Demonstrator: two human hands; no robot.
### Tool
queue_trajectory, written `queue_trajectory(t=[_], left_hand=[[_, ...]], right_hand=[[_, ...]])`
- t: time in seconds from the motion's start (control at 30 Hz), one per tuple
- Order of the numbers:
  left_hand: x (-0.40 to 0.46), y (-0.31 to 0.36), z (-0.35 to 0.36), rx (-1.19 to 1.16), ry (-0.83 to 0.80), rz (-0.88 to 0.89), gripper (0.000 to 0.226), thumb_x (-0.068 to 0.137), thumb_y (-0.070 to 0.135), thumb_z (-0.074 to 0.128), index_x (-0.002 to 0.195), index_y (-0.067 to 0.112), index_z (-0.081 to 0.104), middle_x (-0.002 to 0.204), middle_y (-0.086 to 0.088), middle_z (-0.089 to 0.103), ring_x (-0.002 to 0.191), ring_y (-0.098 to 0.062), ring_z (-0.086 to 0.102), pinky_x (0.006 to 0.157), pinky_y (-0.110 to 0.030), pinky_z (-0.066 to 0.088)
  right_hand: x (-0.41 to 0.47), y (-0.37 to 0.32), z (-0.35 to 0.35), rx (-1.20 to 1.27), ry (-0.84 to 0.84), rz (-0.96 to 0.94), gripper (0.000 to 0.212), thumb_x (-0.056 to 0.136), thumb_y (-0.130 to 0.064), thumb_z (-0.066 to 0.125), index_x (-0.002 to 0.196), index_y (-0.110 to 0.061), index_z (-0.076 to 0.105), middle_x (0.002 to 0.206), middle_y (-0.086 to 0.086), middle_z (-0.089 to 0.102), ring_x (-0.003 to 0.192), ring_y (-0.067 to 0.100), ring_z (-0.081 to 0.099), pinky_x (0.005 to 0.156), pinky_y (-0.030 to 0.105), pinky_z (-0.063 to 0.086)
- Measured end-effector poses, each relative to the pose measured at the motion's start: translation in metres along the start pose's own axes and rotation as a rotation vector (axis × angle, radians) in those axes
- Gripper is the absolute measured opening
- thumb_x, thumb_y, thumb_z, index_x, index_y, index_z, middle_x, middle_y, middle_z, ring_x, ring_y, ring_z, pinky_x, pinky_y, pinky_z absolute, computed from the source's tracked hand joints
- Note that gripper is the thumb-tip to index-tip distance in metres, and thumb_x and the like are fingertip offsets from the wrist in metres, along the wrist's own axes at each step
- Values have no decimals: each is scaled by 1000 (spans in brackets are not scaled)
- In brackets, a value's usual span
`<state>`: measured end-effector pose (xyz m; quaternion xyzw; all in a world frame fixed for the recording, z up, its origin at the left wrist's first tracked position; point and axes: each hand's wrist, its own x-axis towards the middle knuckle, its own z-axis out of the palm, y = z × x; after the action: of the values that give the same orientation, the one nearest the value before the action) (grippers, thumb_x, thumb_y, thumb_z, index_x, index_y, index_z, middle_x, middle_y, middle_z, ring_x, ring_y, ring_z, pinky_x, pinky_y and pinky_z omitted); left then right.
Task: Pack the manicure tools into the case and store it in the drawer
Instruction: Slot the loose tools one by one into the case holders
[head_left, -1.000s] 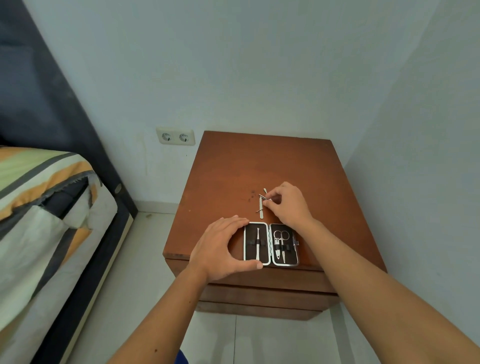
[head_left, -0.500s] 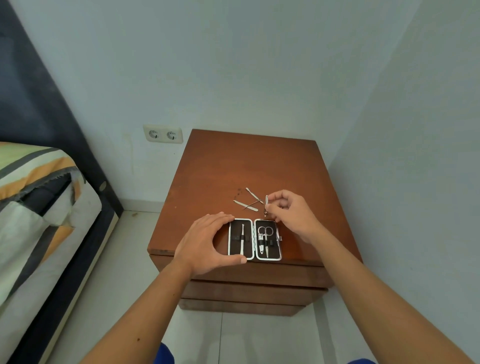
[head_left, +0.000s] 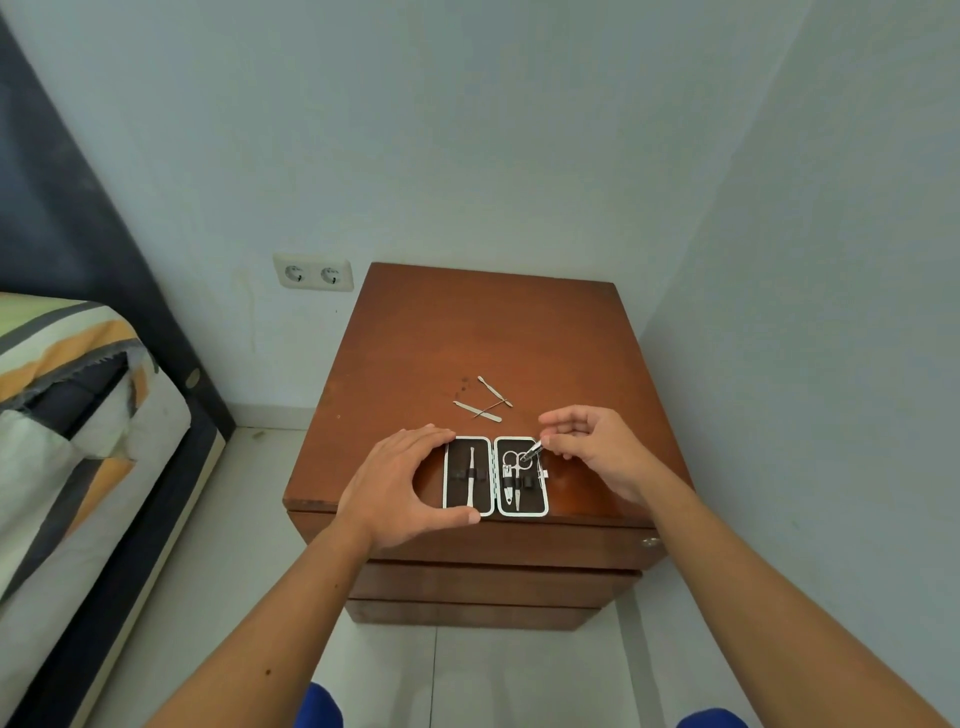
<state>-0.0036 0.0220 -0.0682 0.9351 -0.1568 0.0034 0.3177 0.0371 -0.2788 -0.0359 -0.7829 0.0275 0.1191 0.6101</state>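
An open black manicure case (head_left: 496, 475) with a white rim lies flat at the front edge of the brown nightstand (head_left: 498, 332). Its left half holds one thin metal tool; its right half holds scissors and a clipper. My left hand (head_left: 402, 486) cups the case's left side, thumb at its near corner. My right hand (head_left: 597, 449) pinches a small metal tool (head_left: 531, 453) whose tip rests over the right half near the scissor rings. Three loose metal tools (head_left: 485, 402) lie crossed on the top, behind the case.
The nightstand has shut drawers (head_left: 493, 582) on its front, with a small knob (head_left: 649, 542) at the right. A wall stands close on the right. A bed (head_left: 78, 426) with a striped cover is on the left. A double socket (head_left: 313, 273) is on the back wall.
My right hand has carried the small metal tool from behind the case down over the case's right half. My left hand has stayed on the case's left side.
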Motion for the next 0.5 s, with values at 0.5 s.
queue_trajectory(t=[0.5], left_hand=[[-2, 6, -5, 5, 12, 4, 106, 62, 88, 75, 152, 41, 45, 160, 16, 41, 149, -4, 28, 121, -23, 12]], right_hand=[[8, -1, 6, 71, 27, -21, 18, 88, -4, 80, 105, -6, 81, 103, 18, 80, 86, 20, 73, 91, 32, 62]])
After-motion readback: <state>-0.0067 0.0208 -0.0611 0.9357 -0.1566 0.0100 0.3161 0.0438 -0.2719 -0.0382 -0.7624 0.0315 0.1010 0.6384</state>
